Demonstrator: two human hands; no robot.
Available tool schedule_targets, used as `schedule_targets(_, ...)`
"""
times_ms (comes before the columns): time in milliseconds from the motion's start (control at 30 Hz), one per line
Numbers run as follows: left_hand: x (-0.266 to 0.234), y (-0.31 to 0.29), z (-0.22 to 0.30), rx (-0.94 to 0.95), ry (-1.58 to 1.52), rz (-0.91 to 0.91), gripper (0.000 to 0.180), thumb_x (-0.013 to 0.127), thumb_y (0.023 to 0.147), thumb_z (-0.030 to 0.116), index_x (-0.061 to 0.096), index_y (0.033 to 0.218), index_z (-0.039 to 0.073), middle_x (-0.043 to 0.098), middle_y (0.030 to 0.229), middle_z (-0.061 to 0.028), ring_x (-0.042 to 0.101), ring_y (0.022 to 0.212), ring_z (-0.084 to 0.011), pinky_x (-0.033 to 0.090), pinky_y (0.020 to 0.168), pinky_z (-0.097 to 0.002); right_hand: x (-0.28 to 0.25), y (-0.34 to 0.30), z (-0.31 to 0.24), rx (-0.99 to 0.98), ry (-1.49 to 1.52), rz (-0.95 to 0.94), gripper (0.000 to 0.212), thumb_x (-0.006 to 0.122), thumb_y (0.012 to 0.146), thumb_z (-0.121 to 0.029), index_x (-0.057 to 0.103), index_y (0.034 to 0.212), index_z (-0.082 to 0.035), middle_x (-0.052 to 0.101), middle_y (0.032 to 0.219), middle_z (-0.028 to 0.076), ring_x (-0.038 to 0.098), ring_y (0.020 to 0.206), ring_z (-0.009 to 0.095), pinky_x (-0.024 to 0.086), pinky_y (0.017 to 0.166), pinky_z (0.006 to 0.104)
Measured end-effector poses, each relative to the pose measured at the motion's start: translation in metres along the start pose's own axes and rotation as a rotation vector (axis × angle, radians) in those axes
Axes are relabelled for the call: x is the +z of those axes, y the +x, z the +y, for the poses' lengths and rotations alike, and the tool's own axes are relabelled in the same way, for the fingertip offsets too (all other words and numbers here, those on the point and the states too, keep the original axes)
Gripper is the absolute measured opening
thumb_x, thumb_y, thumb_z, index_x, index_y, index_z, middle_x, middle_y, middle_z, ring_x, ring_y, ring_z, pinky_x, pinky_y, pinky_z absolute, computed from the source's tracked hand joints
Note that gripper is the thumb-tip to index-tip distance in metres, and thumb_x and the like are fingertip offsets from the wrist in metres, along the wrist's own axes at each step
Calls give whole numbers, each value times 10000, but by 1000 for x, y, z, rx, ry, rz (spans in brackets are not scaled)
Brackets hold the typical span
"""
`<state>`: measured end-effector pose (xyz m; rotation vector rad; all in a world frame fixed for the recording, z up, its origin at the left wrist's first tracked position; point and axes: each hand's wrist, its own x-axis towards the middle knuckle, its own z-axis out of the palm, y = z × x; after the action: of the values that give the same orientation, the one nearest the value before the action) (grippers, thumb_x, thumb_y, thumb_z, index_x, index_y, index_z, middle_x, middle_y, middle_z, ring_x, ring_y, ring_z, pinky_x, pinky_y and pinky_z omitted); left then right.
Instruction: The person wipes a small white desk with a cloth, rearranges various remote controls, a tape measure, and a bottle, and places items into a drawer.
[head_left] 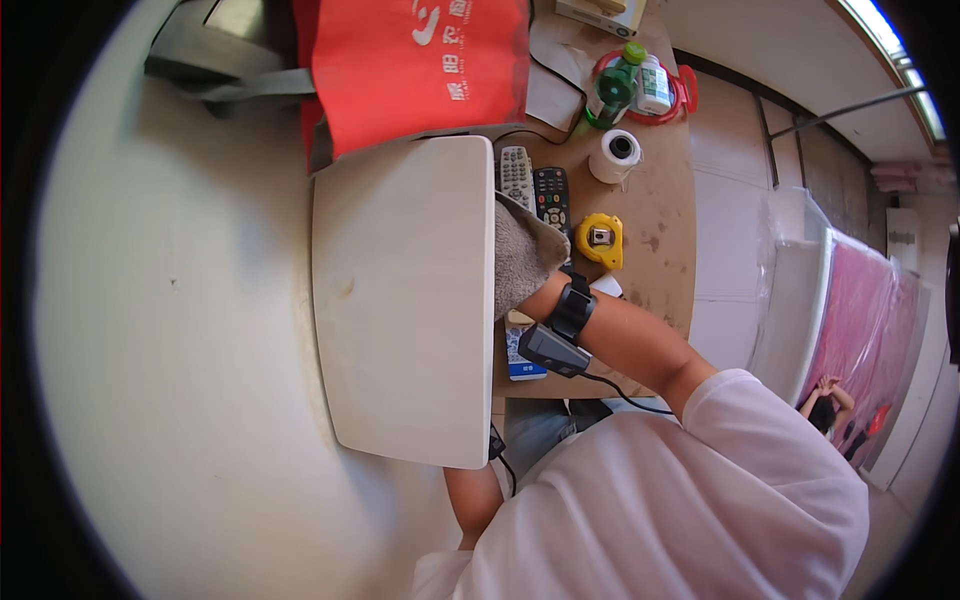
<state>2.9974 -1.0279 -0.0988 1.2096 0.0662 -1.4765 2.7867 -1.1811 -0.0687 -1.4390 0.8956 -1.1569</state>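
A large white panel (405, 300) with rounded corners stands before me, blocking much of the table. At its right edge hangs a grey-brown cloth (525, 255), bunched over my right hand (541, 295). Only the wrist end of that hand shows; its fingers are covered by the cloth and the panel. A black strap (572, 308) circles my right wrist, and a small dark device (553, 350) with a cable sits beside it. My left forearm (472, 500) goes up behind the panel's lower edge, which hides the left hand completely.
On the brown table (655, 300) lie two remotes (552, 195), a yellow tape measure (600, 240), a white roll (614, 157), a green bottle (615, 90) and a white bottle (653, 88). A red bag (420, 75) stands beyond the panel. A person (826, 408) is on a pink bed (865, 320).
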Motion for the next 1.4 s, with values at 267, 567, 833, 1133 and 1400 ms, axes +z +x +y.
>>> schedule_targets(267,4,3,-11,5,-39,18,439,645,924,199,553,1313,17,589,1302,-120,561,1182,-279,463,1006,-375,63,-57,3,-99,-260,-76,492,412,1019,-269,375,1462,-57,449,1448,137,420,1347,251,335,1135,354)
schedule_targets(567,4,0,-16,11,-37,6,432,620,939,238,565,1301,10,597,1293,-132,564,1179,-296,464,1002,-382,10,17,40,-59,-261,-40,496,435,1014,-262,375,1459,-52,448,1440,148,424,1339,263,329,1135,357)
schedule_targets(833,-1,-3,-10,41,-11,-13,433,597,952,272,575,1291,4,605,1285,-143,566,1176,-311,464,999,-388,-12,-54,2,274,103,47,500,455,1009,-256,375,1456,-47,448,1432,158,427,1332,274,325,1135,360)
schedule_targets(1133,12,-9,-7,40,108,-40,444,572,966,311,587,1279,-3,614,1276,-156,569,1172,-328,465,995,-395,-42,-132,-30,397,524,284,505,478,1004,-249,374,1453,-42,448,1424,170,431,1324,286,319,1135,364)
schedule_targets(1400,57,27,0,-502,-737,-293,460,550,979,345,598,1269,-9,621,1269,-167,572,1169,-344,465,992,-401,-12,-76,26,62,464,261,510,499,1000,-242,374,1450,-37,447,1416,180,434,1317,297,314,1136,367)
